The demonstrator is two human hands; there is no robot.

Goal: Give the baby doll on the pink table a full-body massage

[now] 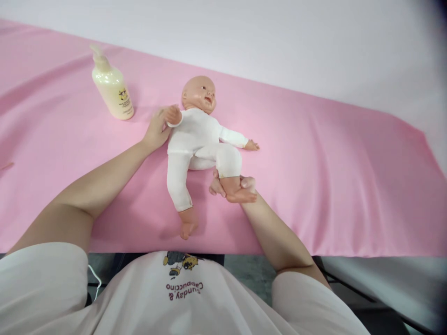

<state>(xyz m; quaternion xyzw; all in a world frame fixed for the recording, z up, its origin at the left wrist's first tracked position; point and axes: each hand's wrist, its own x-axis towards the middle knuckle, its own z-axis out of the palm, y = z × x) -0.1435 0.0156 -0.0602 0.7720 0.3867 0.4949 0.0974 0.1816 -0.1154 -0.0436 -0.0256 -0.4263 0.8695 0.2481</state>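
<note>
A: What did we find at the centre of our view?

B: A baby doll (204,149) lay face up on a pink cloth (296,195), its head away from the person and its feet toward the near edge. We saw a white fabric suit (179,179) covering its trunk and limbs, with the head, hands and feet bare.

A: And where did we see the person's hands?

B: They were well apart. The right hand (248,184) was wrapped around the doll's left lower leg from behind, with fingers showing on both sides above the foot; that leg was bent at the knee. The left hand (159,129) was at the doll's right forearm, partly hidden behind the doll's small hand, so we could not tell how firmly it gripped.

A: How were the other limbs placed?

B: We saw the doll's left arm stretched out to our right, and its right leg extended toward the near edge.

A: What else did we notice?

B: A pale yellow pump bottle (115,95) stood on the cloth, beyond the left forearm. Below, we saw the person's white T-shirt (139,298), printed with a cartoon and the word "Cappuccino".
</note>
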